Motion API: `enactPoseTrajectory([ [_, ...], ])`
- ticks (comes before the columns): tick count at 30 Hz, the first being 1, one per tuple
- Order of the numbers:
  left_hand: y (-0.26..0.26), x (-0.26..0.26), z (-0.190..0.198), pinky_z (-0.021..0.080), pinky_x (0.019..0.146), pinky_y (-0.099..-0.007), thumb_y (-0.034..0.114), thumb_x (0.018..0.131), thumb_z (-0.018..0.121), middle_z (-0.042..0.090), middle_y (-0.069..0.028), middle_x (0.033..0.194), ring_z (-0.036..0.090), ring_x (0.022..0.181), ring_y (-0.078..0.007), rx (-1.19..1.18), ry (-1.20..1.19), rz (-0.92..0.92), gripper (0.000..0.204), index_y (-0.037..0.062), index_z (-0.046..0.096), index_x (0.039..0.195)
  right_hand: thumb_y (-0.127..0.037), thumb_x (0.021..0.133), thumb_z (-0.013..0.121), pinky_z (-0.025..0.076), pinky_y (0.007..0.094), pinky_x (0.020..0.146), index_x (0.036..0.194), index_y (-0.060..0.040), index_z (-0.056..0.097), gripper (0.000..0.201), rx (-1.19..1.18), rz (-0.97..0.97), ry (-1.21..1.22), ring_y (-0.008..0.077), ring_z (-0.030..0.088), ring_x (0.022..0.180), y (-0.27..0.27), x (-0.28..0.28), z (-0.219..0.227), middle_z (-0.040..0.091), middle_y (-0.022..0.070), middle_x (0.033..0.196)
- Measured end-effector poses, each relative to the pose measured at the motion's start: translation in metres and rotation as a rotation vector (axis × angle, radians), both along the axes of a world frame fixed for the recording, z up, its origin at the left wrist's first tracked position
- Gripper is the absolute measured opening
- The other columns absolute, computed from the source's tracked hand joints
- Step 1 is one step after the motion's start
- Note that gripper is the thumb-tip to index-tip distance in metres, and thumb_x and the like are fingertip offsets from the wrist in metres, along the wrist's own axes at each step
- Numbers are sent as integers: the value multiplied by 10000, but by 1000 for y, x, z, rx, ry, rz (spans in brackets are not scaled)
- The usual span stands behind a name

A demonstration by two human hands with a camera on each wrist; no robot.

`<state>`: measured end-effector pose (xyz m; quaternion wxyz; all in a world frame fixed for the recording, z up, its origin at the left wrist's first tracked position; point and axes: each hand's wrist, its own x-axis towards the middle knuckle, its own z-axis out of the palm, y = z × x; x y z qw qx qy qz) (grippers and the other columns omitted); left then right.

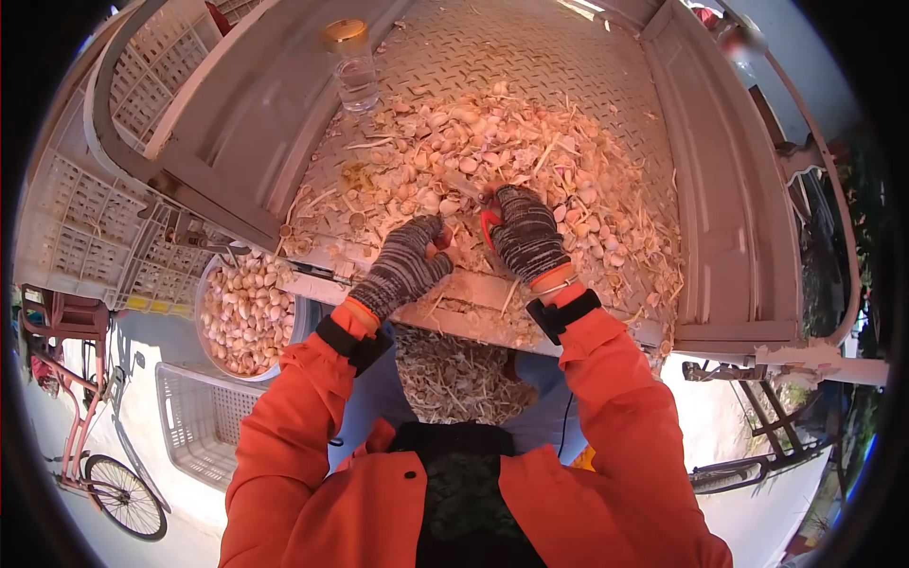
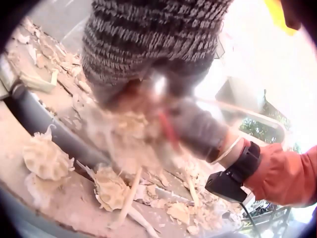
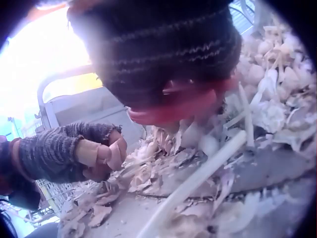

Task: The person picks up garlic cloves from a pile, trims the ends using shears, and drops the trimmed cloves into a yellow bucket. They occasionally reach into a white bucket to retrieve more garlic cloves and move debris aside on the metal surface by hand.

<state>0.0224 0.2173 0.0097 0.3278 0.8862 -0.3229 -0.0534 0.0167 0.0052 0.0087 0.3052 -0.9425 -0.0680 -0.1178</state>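
Both hands wear grey-black knit gloves with bare fingertips. My left hand (image 1: 405,263) is at the near edge of the garlic heap (image 1: 492,142), its fingers curled. In the right wrist view its thumb and fingers pinch a pale pinkish garlic clove (image 3: 116,154). My right hand (image 1: 526,232), just to the right, grips a red-handled tool (image 3: 173,110). That tool's working end is mostly hidden or blurred. Loose cloves, dry skins and cut stems (image 3: 198,181) lie below the hands. Flattened, pale root ends (image 2: 47,156) show in the left wrist view.
The heap lies on a patterned metal truck bed (image 1: 530,47) between side walls (image 1: 729,189). A lidded clear jar (image 1: 356,80) stands back left. A bucket of garlic (image 1: 248,317) sits left, above a plastic crate (image 1: 194,426). Stem litter (image 1: 459,379) lies between the legs.
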Motion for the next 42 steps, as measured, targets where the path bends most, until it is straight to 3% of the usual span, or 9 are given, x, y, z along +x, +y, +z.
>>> enactPoseTrajectory([
  [3,10,-7,0,509,671,-306,147,830,579,603,-123,1003,608,827,-212,-998,1168,286,177,31,564,964,-109,803,594,477,430,803,1117,-67,571,317,-185,-63,64,367,602,933,16,0,7,634,187,960],
  [6,-2,-9,11,507,656,-299,133,862,534,587,-128,1012,591,804,-198,-1179,1401,385,196,14,563,1015,-100,785,619,475,445,790,1133,-75,560,355,-93,-14,35,370,607,908,14,-3,9,632,182,949],
  [14,-40,-28,22,455,541,-239,285,930,586,583,-19,760,511,606,-106,-836,1171,344,295,1,634,996,66,753,605,495,280,672,1146,-107,575,431,324,91,-92,170,598,749,19,-64,48,607,70,871],
  [20,20,12,19,424,577,-235,213,875,668,595,-1,762,479,641,-70,-529,229,617,206,54,689,1004,28,795,628,490,261,677,1135,-71,583,357,313,-274,-148,133,593,757,-39,-104,30,617,70,857],
  [26,13,31,12,498,668,-341,130,758,684,593,-99,777,584,682,-218,62,226,388,387,73,617,1135,42,767,629,479,251,697,1166,-89,581,423,279,-223,-71,135,570,745,-21,-115,41,605,56,843],
  [28,1,30,8,502,726,-378,150,757,689,626,-141,832,624,771,-286,248,-94,209,408,57,609,1146,40,764,630,486,259,701,1178,-85,573,436,364,-168,-12,148,588,757,-15,-115,37,616,67,860],
  [32,-9,23,-9,501,772,-391,169,774,683,643,-196,905,623,846,-352,57,-76,226,326,-2,641,1048,35,755,638,502,273,715,1179,-84,571,446,563,-138,-36,163,622,801,-1,-96,14,638,90,896],
  [37,-12,-6,15,480,654,-218,123,843,680,606,14,774,532,681,-50,-375,455,247,203,28,645,1018,-29,761,687,502,279,696,1168,-64,572,424,612,-47,-56,154,593,746,12,-103,28,630,81,874],
  [42,-19,-73,44,408,611,-168,103,833,689,522,62,722,453,654,-20,-848,627,173,194,37,607,996,-228,704,819,466,280,591,1101,-18,615,494,527,-28,109,130,513,635,12,-163,46,577,31,742],
])
